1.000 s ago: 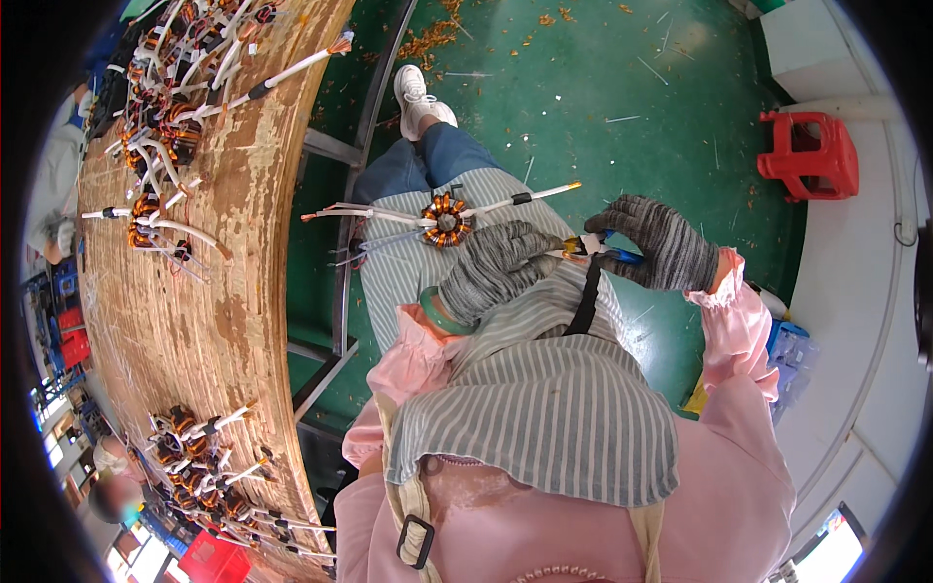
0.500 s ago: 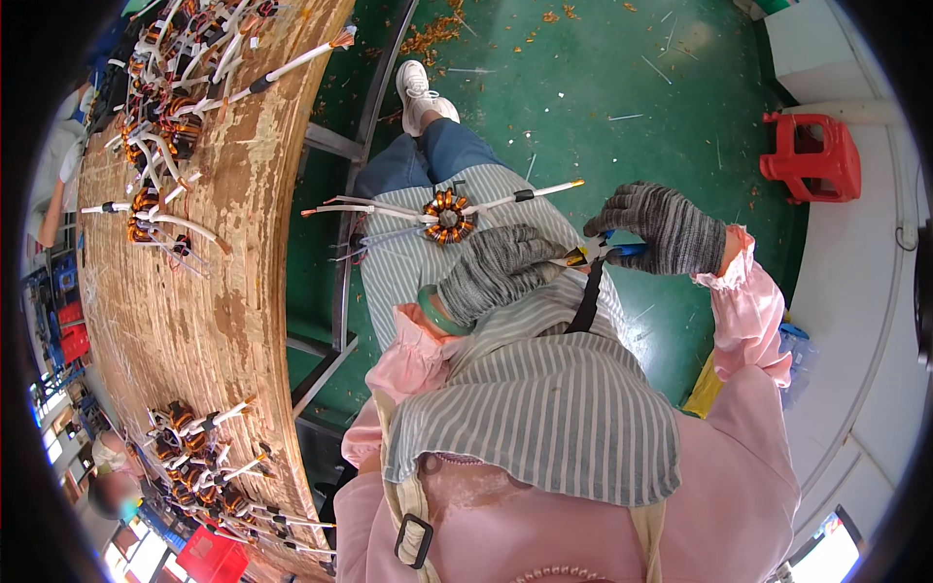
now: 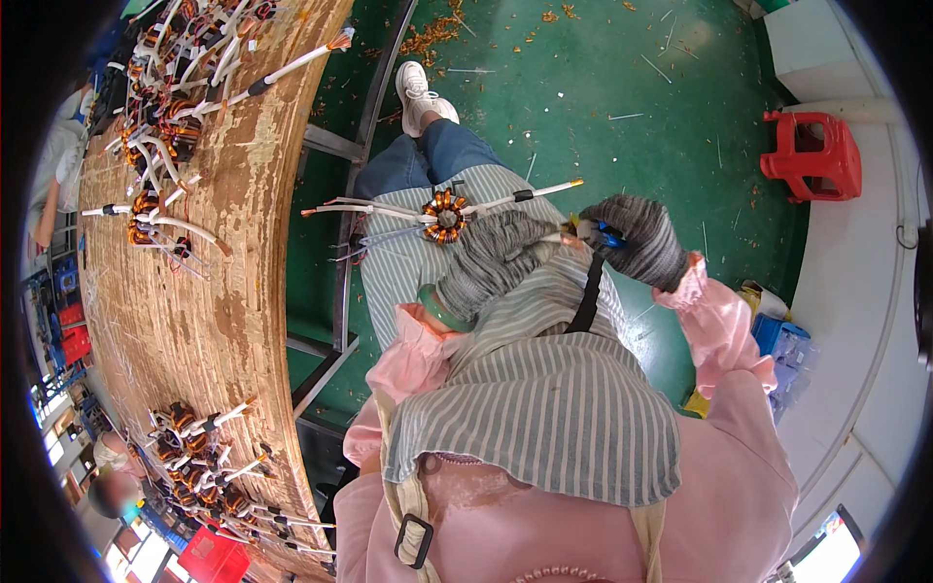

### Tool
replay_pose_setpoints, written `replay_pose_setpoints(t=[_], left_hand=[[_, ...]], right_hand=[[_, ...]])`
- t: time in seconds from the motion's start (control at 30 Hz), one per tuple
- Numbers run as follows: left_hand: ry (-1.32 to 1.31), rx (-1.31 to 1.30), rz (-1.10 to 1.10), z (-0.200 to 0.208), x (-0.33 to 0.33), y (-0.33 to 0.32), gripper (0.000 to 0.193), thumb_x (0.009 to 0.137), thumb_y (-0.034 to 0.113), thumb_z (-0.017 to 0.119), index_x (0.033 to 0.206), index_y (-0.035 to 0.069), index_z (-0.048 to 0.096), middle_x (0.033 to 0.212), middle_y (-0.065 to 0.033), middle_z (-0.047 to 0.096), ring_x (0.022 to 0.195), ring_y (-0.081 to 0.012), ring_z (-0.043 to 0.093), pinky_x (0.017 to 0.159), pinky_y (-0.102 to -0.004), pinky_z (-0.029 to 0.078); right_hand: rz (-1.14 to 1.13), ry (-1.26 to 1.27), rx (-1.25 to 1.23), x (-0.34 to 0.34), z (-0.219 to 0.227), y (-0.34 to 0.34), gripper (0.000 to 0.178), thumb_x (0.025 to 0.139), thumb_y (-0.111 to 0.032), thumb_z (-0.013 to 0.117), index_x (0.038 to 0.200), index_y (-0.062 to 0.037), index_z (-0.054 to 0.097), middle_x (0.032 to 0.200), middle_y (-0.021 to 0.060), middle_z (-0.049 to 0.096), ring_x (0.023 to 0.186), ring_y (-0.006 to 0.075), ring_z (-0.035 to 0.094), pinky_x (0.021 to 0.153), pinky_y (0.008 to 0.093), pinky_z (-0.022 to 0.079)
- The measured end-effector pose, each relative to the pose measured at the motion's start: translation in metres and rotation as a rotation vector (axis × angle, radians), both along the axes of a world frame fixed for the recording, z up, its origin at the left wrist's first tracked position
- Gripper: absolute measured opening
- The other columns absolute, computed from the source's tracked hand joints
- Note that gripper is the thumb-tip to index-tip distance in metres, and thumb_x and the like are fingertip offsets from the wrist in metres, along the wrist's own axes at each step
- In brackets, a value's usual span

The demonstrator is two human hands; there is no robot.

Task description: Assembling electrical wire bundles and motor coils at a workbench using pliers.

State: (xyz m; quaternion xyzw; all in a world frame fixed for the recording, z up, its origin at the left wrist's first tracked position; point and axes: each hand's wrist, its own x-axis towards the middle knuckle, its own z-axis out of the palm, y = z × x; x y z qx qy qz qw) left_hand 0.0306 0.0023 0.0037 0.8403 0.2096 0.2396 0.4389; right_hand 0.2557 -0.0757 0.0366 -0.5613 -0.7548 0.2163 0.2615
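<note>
Blue-handled pliers are in my gloved right hand, over the right side of my lap. The fingers wrap round the handles and hide much of the tool. My gloved left hand lies across the striped apron, fingers bent together, its tips close to the pliers' head. What those fingertips hold is too small to make out. Just beyond the left hand, a ring-shaped copper coil rests on my lap. White sleeved leads stretch from it to both sides, and thinner wires trail left.
Several similar coils lie in a far pile and a near pile on the worn wooden table at left. A red stool stands at the right wall. Scraps litter the green floor. Other people are beyond the table.
My right hand has moved left and turned inward with the pliers, up against the left fingertips. The left hand has shifted slightly; the coil stays on my lap.
</note>
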Motion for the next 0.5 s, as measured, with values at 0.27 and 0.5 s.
replay_pose_setpoints(t=[0.27,0.5], left_hand=[[-0.036,0.189,0.026,-0.01,0.003,-0.011,0.023,0.076,0.022,0.067,0.096,0.01,0.065,0.086,-0.0073,0.061,0.079,-0.0235,0.059,0.07,-0.0346,0.045],[0.188,0.588,0.06,0.007,0.016,-0.004,0.031,0.078,0.022,0.06,0.106,0.01,0.06,0.086,-0.0067,0.059,0.081,-0.0254,0.056,0.069,-0.0387,0.044]], right_hand=[[-1.286,0.859,-0.029,0.113,-0.086,0.01,0.012,0.079,-0.016,0.062,0.085,-0.0054,0.064,0.067,0.0014,0.057,0.058,0.0109,0.051,0.054,0.0273,0.044],[-0.646,-0.067,-0.685,0.153,-0.211,-0.029,0.015,0.082,-0.017,0.062,0.091,-0.0047,0.063,0.072,0.0024,0.061,0.056,0.0115,0.052,0.053,0.0275,0.045]])
